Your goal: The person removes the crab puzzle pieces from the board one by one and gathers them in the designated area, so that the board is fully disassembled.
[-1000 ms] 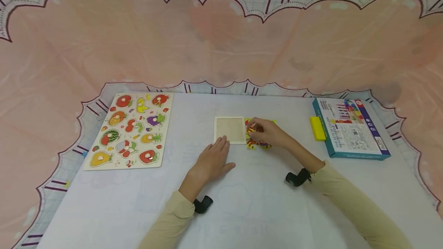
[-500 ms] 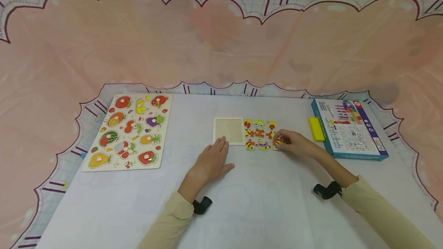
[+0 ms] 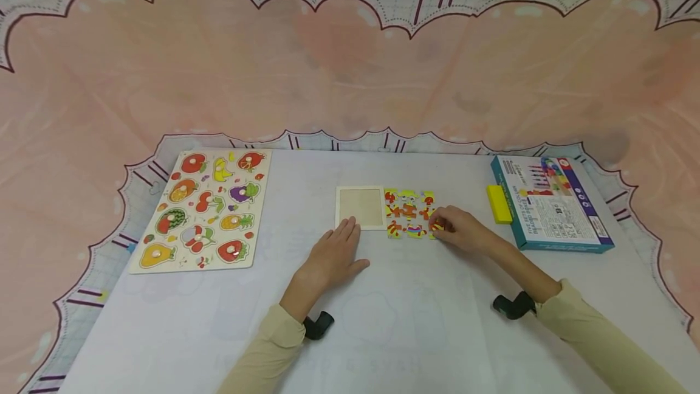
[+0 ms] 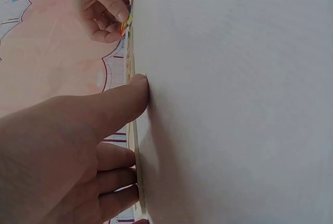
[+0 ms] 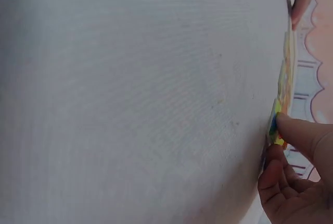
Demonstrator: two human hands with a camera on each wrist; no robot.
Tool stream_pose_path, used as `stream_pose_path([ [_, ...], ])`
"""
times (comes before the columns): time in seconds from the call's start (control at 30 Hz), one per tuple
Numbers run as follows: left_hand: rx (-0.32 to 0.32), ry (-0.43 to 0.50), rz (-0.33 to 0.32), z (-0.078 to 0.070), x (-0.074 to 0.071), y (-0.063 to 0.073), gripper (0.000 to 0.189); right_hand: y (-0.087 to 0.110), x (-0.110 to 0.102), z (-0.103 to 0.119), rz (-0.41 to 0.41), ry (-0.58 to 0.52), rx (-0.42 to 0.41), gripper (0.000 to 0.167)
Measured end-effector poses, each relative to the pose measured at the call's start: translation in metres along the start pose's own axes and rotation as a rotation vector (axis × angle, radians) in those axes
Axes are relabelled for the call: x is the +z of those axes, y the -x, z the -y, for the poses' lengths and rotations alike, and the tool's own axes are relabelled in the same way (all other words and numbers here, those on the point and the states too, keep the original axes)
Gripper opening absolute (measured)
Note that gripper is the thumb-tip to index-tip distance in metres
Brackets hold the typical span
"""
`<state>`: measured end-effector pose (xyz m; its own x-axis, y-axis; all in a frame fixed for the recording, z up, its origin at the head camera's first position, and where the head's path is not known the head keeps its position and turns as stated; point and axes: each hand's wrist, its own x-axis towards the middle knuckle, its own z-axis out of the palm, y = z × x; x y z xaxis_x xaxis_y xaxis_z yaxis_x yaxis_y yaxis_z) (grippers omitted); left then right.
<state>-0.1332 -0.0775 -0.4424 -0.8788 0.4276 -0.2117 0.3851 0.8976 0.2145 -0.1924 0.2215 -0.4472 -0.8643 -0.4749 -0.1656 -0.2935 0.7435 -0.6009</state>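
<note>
My left hand [image 3: 330, 257] lies flat with straight fingers, its fingertips on the near edge of a small square wooden puzzle tray [image 3: 338, 207] with a bare inside. Right beside the tray, several colorful jigsaw pieces [image 3: 409, 211] lie in a loose square with narrow gaps. At the near right corner of these, my right hand [image 3: 463, 230] pinches a yellow jigsaw piece [image 5: 274, 122] between thumb and fingers. The fingers partly cover that piece in the head view. In the left wrist view, the left thumb [image 4: 122, 101] rests on the white table.
A fruit puzzle board [image 3: 205, 208] lies on the left of the white table [image 3: 404, 333]. On the right is a blue and white box [image 3: 555, 205], with a yellow block [image 3: 499, 204] against its left side. A patterned cloth [image 3: 350, 78] hangs behind.
My right hand has moved right from over the middle of the jigsaw pieces to their near right corner, where it pinches a piece. The left hand stays put.
</note>
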Motion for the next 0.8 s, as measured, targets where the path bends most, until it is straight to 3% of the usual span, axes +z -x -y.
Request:
stream_pose_path([
  [0.2, 0.005, -0.015, -0.006, 0.002, 0.001, 0.000, 0.078, 0.002, 0.002, 0.009, -0.009, 0.074, 0.047, 0.015],
  [0.47, 0.015, -0.021, -0.005, 0.004, -0.002, 0.000, 0.077, 0.003, 0.007, 0.014, -0.034, 0.092, 0.101, 0.015],
  [0.8, 0.048, 0.027, -0.078, 0.015, -0.002, -0.005, 0.060, 0.004, 0.006, 0.022, -0.131, 0.110, 0.096, 0.021],
])
